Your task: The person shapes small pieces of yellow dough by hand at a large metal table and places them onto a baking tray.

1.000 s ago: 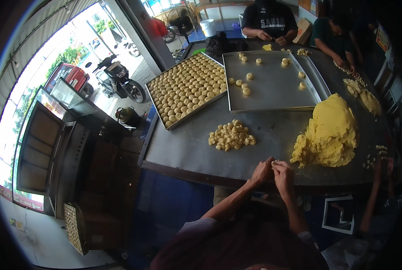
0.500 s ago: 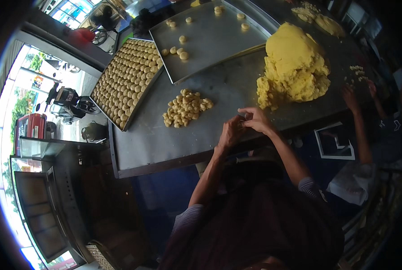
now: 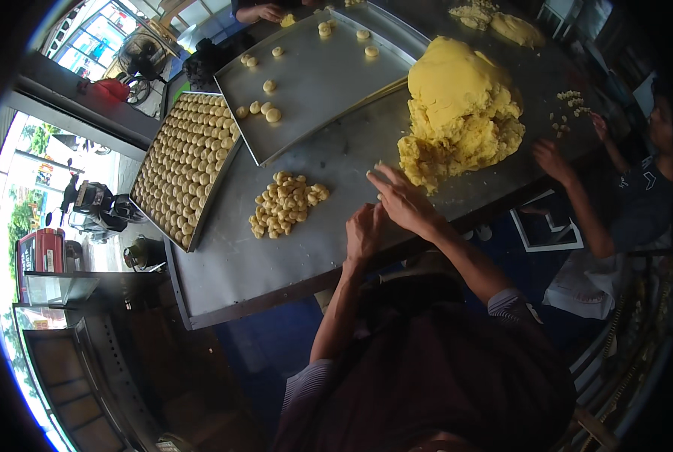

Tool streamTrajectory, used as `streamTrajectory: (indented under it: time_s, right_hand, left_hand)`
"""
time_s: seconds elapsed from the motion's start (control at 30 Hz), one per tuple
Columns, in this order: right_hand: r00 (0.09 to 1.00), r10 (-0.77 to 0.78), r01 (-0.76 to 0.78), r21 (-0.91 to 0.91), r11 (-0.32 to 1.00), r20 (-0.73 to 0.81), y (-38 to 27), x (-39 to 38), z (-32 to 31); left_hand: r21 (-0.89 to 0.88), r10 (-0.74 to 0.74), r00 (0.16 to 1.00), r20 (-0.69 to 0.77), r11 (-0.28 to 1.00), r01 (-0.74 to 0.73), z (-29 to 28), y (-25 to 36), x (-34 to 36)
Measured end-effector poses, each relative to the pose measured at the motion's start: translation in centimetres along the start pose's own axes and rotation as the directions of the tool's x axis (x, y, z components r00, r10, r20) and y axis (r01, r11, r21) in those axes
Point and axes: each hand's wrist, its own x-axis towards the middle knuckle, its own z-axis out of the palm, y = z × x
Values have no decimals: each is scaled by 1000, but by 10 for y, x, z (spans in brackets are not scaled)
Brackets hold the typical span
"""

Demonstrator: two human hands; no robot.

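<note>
My left hand (image 3: 365, 232) is closed near the front edge of the metal table; what its fingers hold, if anything, is hidden. Right beside it, my right hand (image 3: 407, 202) reaches over with its fingers stretched out. A small pale spot shows between the hands, too small to name. Just beyond my right hand rises a big mound of yellow dough (image 3: 463, 105), crumbly and torn on its near side. To the left of my hands lies a heap of small pale dough pieces (image 3: 285, 205).
A tray filled with rows of round dough balls (image 3: 186, 162) sits at the left. Behind the heap, a larger metal tray (image 3: 314, 90) holds several balls. At the right, a co-worker's hand (image 3: 551, 158) is near small pieces; another person's hand (image 3: 269, 13) shows at the far side.
My right hand's fingers have straightened and spread above my left hand, which has closed. The whole view has shifted, so the table appears further left. A person's hand has come into view at the far side.
</note>
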Motion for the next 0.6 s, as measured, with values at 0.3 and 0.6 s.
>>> streamTrajectory:
  time_s: [0.3,0.6]
  right_hand:
    - [985,-61,-45,-585,810,-161,56,-6,0]
    - [948,170,-225,-188,956,-268,51,-75,-4]
  left_hand:
    - [-594,-60,997,56,800,82,-13,-20,16]
    - [-676,41,986,163,733,81,-38,-12,16]
